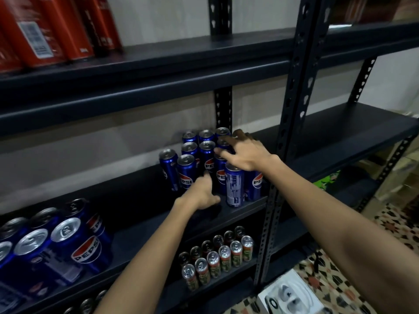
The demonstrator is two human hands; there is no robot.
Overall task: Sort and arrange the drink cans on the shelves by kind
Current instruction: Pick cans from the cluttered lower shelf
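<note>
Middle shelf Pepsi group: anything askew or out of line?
Yes. The leftmost blue can leans instead of standing straight and sits apart from the packed block. The front can shows its label's back, while its neighbours show logos.

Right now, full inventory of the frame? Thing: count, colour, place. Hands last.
Pepsi cans, right group: about a dozen, blue, middle shelf by the upright post.
Pepsi cans, left group: at least six, blue, middle shelf, near left.
Red cans: several, blurred, top shelf, left.
Green-and-red cans: about a dozen, lower shelf.
Shelving: one rack, black.
White box: one, on the patterned floor.
Left hand: open, fingers against the right group's front.
Right hand: open, spread over that group's tops.
</note>
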